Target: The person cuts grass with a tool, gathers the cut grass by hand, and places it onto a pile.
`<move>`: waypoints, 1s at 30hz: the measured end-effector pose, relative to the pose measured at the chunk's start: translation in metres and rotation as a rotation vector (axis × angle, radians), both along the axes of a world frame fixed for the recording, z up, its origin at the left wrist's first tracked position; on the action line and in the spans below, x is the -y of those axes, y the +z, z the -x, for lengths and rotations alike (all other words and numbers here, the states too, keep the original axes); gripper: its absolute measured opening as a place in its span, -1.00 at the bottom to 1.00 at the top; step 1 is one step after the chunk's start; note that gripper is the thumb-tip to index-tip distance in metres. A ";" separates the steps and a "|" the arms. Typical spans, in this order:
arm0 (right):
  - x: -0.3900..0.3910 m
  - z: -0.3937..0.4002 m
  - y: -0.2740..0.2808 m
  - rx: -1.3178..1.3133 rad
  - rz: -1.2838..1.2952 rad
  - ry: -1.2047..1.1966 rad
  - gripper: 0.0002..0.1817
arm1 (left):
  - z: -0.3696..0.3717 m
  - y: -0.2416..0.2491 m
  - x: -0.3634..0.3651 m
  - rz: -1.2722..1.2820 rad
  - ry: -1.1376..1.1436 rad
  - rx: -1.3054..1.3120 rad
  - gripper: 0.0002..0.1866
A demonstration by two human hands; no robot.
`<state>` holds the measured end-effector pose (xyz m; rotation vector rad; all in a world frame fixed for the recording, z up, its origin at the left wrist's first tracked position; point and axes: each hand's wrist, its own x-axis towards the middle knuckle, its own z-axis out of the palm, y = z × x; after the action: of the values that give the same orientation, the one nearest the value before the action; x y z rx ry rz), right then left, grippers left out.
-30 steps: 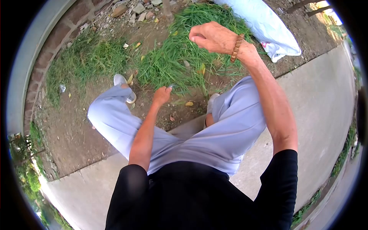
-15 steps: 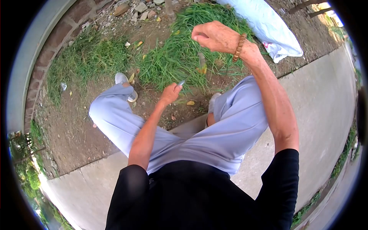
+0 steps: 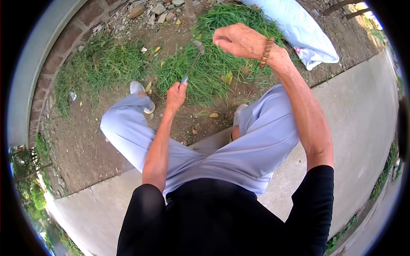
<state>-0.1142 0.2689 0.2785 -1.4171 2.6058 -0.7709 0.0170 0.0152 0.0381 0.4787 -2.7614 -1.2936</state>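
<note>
Clearly, the sickle (image 3: 184, 80), for so the tool looks, deserves most care: its metal part shows at the thumb of the left hand (image 3: 176, 97), whose fingers are wrapped about the grip, and its blade (image 3: 199, 47) points far, over the left side of the grass (image 3: 211, 85). That grass lies in a loose-looking heap ahead, its near edge ragged on the soil (image 3: 85, 145). With such a tool, a stroke would probably go best low and flat, with a light wrist rather than force.

The right hand (image 3: 242, 40) is over the far right part of the grass, fingers curled into a fist; whether stems are caught in it, I cannot tell. It is near the blade, just to its right, so any swing should stop short of the knuckles. The bracelet (image 3: 266, 53) might snag on long stems.

Further out, the left shoe (image 3: 136, 87) and right shoe (image 3: 239, 113) stand either side of the near grass; a pull toward the body should run between them, clear of both. Far right, the sack (image 3: 303, 34) is close beside the heap, and a wide stroke could nick it. Far left, the stones (image 3: 159, 9) could dull the edge.
</note>
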 end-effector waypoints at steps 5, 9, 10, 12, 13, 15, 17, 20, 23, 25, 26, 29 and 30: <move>0.001 0.003 -0.004 0.013 0.028 0.018 -0.80 | -0.013 -0.041 -0.009 -0.076 -0.188 0.092 -0.55; 0.002 0.003 -0.002 0.053 -0.014 -0.009 -0.80 | -0.023 -0.049 0.003 0.140 -0.411 0.347 -0.55; 0.001 0.002 -0.001 0.051 -0.009 -0.015 -0.79 | -0.021 -0.043 0.005 0.141 -0.342 0.333 -0.54; 0.001 0.002 -0.001 0.050 -0.001 -0.021 -0.79 | -0.019 -0.035 0.013 0.144 -0.273 0.321 -0.54; 0.001 0.002 -0.002 0.039 0.020 -0.016 -0.79 | -0.016 -0.033 0.018 0.171 -0.221 0.271 -0.53; 0.002 0.001 -0.001 0.027 0.042 -0.009 -0.79 | -0.011 -0.027 0.024 0.200 -0.166 0.221 -0.52; 0.002 0.000 0.002 0.033 0.014 -0.004 -0.78 | -0.008 -0.019 0.026 0.265 -0.005 0.025 -0.51; 0.000 -0.001 0.002 -0.013 0.038 0.015 -0.77 | -0.004 -0.013 0.026 0.191 0.089 -0.052 -0.54; 0.000 0.000 0.000 -0.008 0.057 0.005 -0.77 | -0.009 -0.012 0.017 0.112 0.156 -0.085 -0.55; 0.001 0.000 0.000 0.016 0.028 -0.005 -0.77 | -0.016 -0.043 0.013 0.186 0.129 -0.031 -0.53; 0.001 0.001 0.002 0.038 -0.002 -0.018 -0.76 | -0.022 -0.070 0.013 0.186 0.133 -0.033 -0.53; 0.000 0.009 -0.011 -0.053 0.061 0.053 -0.76 | -0.028 -0.117 0.007 0.112 -0.016 0.219 -0.51; 0.000 0.008 -0.010 -0.053 0.061 0.053 -0.76 | -0.026 -0.112 -0.001 -0.022 0.028 0.281 -0.50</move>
<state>-0.1226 0.2692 0.2680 -1.5372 2.5923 -0.8240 0.0428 0.0161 -0.0738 0.7529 -2.9508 -1.3462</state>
